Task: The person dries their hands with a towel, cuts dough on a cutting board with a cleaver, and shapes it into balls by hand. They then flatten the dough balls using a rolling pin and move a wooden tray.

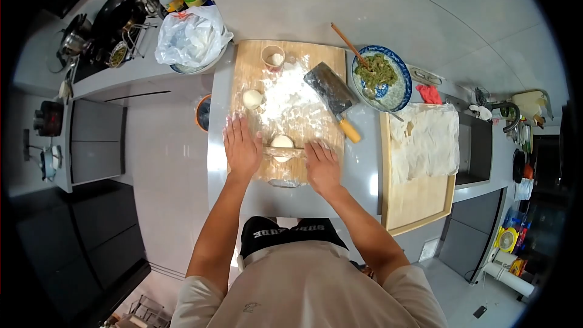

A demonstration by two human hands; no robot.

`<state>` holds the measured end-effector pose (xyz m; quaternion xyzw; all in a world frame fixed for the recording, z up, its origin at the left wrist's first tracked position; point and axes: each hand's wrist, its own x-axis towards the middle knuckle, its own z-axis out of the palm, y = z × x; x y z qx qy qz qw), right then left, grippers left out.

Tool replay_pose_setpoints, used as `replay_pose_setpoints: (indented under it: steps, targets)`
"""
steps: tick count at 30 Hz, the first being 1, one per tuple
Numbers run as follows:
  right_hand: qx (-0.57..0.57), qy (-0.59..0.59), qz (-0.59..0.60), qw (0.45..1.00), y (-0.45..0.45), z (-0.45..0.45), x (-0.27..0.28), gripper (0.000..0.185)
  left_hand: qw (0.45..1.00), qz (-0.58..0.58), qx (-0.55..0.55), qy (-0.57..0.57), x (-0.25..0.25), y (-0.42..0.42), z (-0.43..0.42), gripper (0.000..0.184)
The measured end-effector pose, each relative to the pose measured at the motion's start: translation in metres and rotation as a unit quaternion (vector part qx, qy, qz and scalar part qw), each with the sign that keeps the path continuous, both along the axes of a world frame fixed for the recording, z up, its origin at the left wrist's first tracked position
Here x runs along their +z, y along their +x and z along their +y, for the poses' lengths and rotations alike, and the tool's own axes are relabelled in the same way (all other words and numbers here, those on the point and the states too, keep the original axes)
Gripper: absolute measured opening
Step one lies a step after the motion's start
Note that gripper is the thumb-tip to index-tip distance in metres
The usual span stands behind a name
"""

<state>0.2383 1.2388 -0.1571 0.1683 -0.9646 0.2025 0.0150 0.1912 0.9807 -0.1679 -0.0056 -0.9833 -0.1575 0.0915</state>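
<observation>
Both palms lie over the ends of a thin wooden rolling pin (284, 152). The pin crosses a small round of dough (282, 141) on the floured wooden board (248, 61). My left hand (240, 150) rests on the pin's left end with its fingers stretched forward. At the other end, my right hand (322, 165) also lies with fingers extended. A second dough ball (252, 99) sits beyond my left fingertips. White flour (288, 88) covers the board's middle. A cleaver (331, 88) with a yellow handle lies at the board's right side.
A small cup (272, 58) stands at the board's far edge. To the right are a blue-rimmed bowl (404, 82) of green filling and a wooden tray (419, 203) partly covered by white cloth (425, 143). A plastic bag (191, 36) sits at far left.
</observation>
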Motion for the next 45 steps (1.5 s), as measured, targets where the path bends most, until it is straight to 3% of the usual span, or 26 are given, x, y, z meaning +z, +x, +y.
replay_pose_setpoints:
  steps: [2, 5, 8, 11, 13, 14, 16, 17, 19, 20, 22, 23, 24, 26, 28, 30, 31, 32, 34, 36, 38, 40, 41, 43, 45]
  targets:
    - [-0.010, 0.080, 0.046, 0.996, -0.036, -0.014, 0.011, 0.057, 0.998, -0.061, 0.024, 0.009, -0.008, -0.018, 0.001, 0.074]
    - [-0.026, 0.086, 0.032, 0.995, -0.104, -0.024, 0.008, 0.072, 0.991, 0.003, 0.125, 0.045, -0.009, -0.048, 0.005, 0.080]
    - [0.007, 0.076, -0.055, 0.996, -0.088, -0.015, -0.005, 0.077, 0.994, -0.041, 0.090, 0.056, -0.005, -0.021, 0.008, 0.082]
    - [0.024, 0.079, -0.061, 0.995, -0.021, 0.002, 0.008, 0.079, 0.995, -0.073, 0.056, 0.032, -0.015, 0.038, 0.009, 0.084]
    - [0.026, 0.106, -0.033, 0.994, -0.038, -0.002, -0.012, 0.082, 0.992, -0.090, 0.085, 0.039, -0.024, 0.019, 0.009, 0.085]
    - [0.014, 0.117, -0.063, 0.991, -0.073, -0.011, 0.003, 0.084, 0.990, -0.043, 0.122, 0.054, -0.025, -0.006, 0.010, 0.079]
    - [-0.015, 0.074, 0.000, 0.997, -0.113, -0.025, -0.002, 0.079, 0.984, 0.021, 0.173, 0.025, -0.011, -0.032, 0.019, 0.055]
    - [-0.014, 0.072, 0.005, 0.997, -0.109, -0.024, 0.002, 0.079, 0.984, 0.026, 0.174, 0.024, 0.000, -0.029, 0.017, 0.055]
    - [0.089, 0.068, -0.032, 0.993, -0.090, -0.013, 0.006, 0.068, 0.998, -0.061, -0.015, -0.007, 0.011, -0.010, 0.012, 0.041]
    - [0.086, 0.068, -0.034, 0.993, -0.084, -0.008, 0.004, 0.068, 0.998, -0.063, -0.018, -0.008, 0.013, -0.008, 0.016, 0.041]
    - [0.172, 0.053, -0.094, 0.979, -0.068, 0.006, -0.009, 0.067, 0.972, -0.072, -0.156, 0.157, 0.019, -0.007, 0.035, 0.036]
    - [0.169, 0.023, 0.003, 0.985, -0.063, 0.007, -0.018, 0.053, 0.963, -0.098, -0.145, 0.205, 0.020, -0.016, 0.042, 0.036]
    - [0.167, 0.026, 0.006, 0.986, -0.059, 0.010, -0.012, 0.053, 0.963, -0.094, -0.148, 0.206, 0.020, -0.023, 0.041, 0.036]
    - [0.148, 0.004, 0.045, 0.988, -0.047, 0.014, -0.004, 0.039, 0.938, -0.252, -0.098, 0.217, 0.016, -0.028, 0.030, 0.031]
    - [0.128, -0.020, 0.065, 0.989, -0.024, 0.021, 0.006, 0.034, 0.928, -0.251, -0.075, 0.265, 0.020, -0.009, 0.019, 0.027]
    - [0.110, -0.044, 0.087, 0.989, -0.010, 0.020, 0.012, 0.029, 0.944, -0.179, 0.024, 0.277, 0.022, 0.014, 0.010, 0.022]
    - [0.078, -0.052, 0.075, 0.993, -0.006, 0.018, 0.013, 0.029, 0.955, -0.160, 0.052, 0.245, 0.024, 0.023, 0.003, 0.035]
    - [0.047, -0.059, 0.062, 0.995, -0.004, 0.015, 0.012, 0.030, 0.955, -0.160, 0.053, 0.245, 0.019, 0.027, -0.002, 0.035]
    - [0.046, -0.055, 0.048, 0.996, -0.005, 0.005, 0.000, 0.035, 0.994, 0.028, 0.070, 0.075, 0.002, 0.030, -0.009, 0.051]
    - [0.045, -0.050, 0.032, 0.997, -0.015, -0.010, -0.008, 0.041, 0.992, -0.041, 0.066, 0.104, -0.012, 0.024, -0.008, 0.061]
    - [0.018, 0.080, 0.073, 0.994, -0.054, -0.029, -0.003, 0.060, 0.995, -0.045, 0.079, 0.037, -0.017, -0.002, -0.006, 0.063]
    - [-0.014, 0.084, 0.014, 0.996, -0.108, -0.043, -0.006, 0.076, 0.992, -0.047, 0.100, 0.054, -0.016, -0.041, -0.009, 0.066]
    - [-0.035, 0.033, -0.049, 0.998, -0.125, -0.048, -0.005, 0.078, 0.993, -0.035, 0.101, 0.056, -0.016, -0.054, -0.011, 0.070]
    - [-0.031, 0.045, -0.059, 0.997, -0.102, -0.042, -0.004, 0.079, 0.996, -0.016, 0.079, 0.043, -0.017, -0.046, -0.010, 0.075]
    - [-0.006, 0.078, -0.048, 0.996, -0.057, -0.027, -0.011, 0.081, 0.998, -0.030, 0.041, 0.024, -0.020, 0.014, -0.004, 0.078]
